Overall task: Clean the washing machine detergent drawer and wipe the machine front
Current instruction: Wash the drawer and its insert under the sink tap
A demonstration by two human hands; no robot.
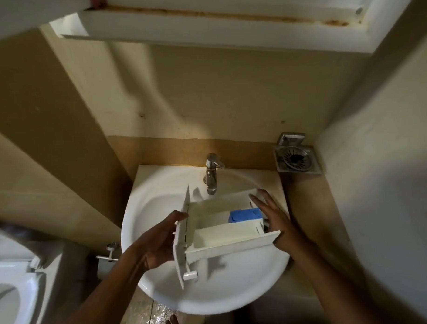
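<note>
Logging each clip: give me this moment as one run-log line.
drawer: held over sink, near tap | left hand: grips front panel | right hand: straight fingers against rear end | water: none visible

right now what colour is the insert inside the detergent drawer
The insert is blue, against the white detergent drawer; the head view shows it.

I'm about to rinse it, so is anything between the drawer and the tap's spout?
Nothing visible does. The left hand and right hand hold the drawer by its ends over the sink, the tap spout right at its far wall.
</note>
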